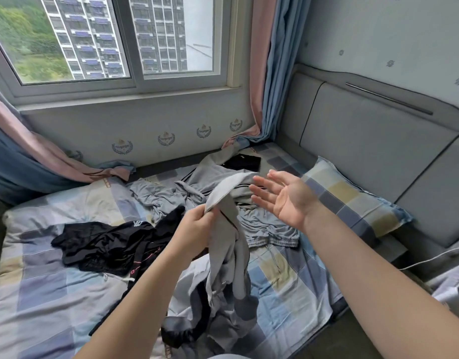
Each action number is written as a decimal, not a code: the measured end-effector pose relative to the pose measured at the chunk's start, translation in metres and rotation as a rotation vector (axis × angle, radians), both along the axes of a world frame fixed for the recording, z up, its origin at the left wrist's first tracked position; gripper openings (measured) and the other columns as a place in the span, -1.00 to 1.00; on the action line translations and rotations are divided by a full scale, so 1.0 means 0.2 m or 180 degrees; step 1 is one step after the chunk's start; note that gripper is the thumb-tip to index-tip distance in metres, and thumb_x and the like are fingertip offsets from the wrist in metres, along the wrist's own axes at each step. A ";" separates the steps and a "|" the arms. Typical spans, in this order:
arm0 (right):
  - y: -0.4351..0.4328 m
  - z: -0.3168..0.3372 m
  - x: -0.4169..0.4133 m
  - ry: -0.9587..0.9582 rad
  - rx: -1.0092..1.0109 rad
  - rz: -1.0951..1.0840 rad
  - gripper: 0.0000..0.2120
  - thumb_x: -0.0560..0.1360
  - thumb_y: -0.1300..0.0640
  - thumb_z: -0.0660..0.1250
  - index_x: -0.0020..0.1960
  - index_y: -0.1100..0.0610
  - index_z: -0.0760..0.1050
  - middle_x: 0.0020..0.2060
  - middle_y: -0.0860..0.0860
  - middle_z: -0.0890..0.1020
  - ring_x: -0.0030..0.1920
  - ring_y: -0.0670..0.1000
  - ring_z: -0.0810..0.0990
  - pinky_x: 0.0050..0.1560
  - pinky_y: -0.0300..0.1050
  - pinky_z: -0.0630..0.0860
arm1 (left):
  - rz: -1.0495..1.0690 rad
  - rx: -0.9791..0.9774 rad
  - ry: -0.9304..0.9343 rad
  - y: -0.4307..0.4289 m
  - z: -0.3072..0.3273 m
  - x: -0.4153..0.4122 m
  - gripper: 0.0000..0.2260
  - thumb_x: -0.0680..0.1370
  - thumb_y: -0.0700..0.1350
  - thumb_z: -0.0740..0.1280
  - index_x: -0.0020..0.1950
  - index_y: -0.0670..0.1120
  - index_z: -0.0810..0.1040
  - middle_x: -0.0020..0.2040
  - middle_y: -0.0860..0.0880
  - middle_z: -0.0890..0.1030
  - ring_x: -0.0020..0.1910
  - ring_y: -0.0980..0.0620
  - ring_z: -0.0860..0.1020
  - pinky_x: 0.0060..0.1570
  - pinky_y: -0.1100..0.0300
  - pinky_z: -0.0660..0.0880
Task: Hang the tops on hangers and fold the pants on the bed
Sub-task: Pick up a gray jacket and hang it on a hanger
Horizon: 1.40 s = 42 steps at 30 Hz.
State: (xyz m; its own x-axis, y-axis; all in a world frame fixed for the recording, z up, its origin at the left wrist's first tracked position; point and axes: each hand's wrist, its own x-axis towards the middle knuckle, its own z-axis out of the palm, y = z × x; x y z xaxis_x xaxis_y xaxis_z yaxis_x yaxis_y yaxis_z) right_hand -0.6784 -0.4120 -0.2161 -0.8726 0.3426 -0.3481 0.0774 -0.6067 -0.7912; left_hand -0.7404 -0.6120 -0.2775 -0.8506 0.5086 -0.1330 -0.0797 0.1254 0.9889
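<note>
Grey garment (231, 244) hangs above the bed (42, 294), its top edge pinched in the left hand (197, 229). At two o'clock the right hand (282, 195) is spread, palm up, just beside the flap. Black clothes (101, 244) lie at nine o'clock.

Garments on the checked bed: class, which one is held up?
The light grey fabric garment, gripped near its top by the left hand and hanging down; the crumpled black garment and other grey clothes lie on the checked bedsheet.
</note>
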 end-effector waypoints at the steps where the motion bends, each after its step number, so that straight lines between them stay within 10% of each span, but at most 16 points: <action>1: -0.02 -0.02 0.02 -0.0063 0.0156 0.0049 -0.84 0.65 0.15 0.21 0.17 0.18 0.47 0.16 0.16 0.65 0.08 0.18 0.67 0.01 0.08 0.64 | 0.0118 0.0206 -0.0265 0.00 0.03 0.00 -0.78 0.69 -0.06 0.21 -0.09 -0.10 0.54 -0.18 -0.12 0.54 -0.20 -0.06 0.54 -0.21 0.03 0.52; 14: -0.40 -0.42 0.15 -0.0304 0.2263 0.0640 -0.45 0.34 -0.06 0.57 0.22 -0.02 0.39 0.06 -0.07 0.63 0.02 -0.12 0.66 0.09 -0.06 0.61 | 0.0509 0.1692 -0.0939 0.04 0.34 0.04 -0.86 0.69 -0.09 0.19 -0.02 -0.08 0.46 -0.06 -0.14 0.55 -0.11 -0.07 0.63 -0.06 -0.06 0.64; 20: -0.40 -0.57 0.07 -0.0926 0.3153 0.0563 -0.91 0.54 0.07 0.31 -0.10 0.00 0.39 -0.31 -0.05 0.55 -0.28 -0.03 0.53 -0.33 -0.14 0.37 | 0.0384 0.1897 -0.0905 0.06 0.38 0.07 -0.83 0.70 -0.09 0.18 -0.04 -0.08 0.48 -0.06 -0.13 0.57 -0.13 -0.05 0.65 0.07 -0.12 0.60; 26: -0.28 -0.73 0.06 -0.1281 0.3517 0.0663 -0.69 0.61 0.16 0.21 -0.30 0.06 0.32 -0.42 -0.02 0.41 -0.32 0.06 0.39 -0.39 -0.11 0.21 | 0.0586 0.2027 -0.0796 0.03 0.38 0.05 -0.85 0.70 -0.10 0.17 -0.02 -0.08 0.47 -0.04 -0.12 0.64 -0.04 -0.08 0.66 0.07 -0.10 0.61; 33: -0.07 -0.51 0.13 -0.0689 0.2940 0.0270 -0.77 0.56 0.10 0.21 -0.24 0.15 0.47 -0.36 0.14 0.51 -0.29 0.05 0.47 -0.25 0.00 0.38 | 0.0729 0.1093 -0.0555 -0.06 0.21 -0.06 -0.85 0.69 -0.04 0.21 0.14 0.02 0.57 0.22 -0.02 0.63 0.22 -0.06 0.61 0.17 -0.06 0.56; 42: -0.18 -0.03 0.06 -0.0007 0.2835 -0.0090 -0.67 0.63 0.08 0.23 -0.09 0.36 0.48 -0.29 0.15 0.54 -0.26 0.11 0.57 -0.18 0.22 0.62 | -0.1285 -0.1049 0.0276 0.04 -0.01 0.15 -0.69 0.48 0.05 0.50 0.17 0.03 0.57 0.02 0.11 0.67 0.01 0.18 0.63 0.01 0.23 0.58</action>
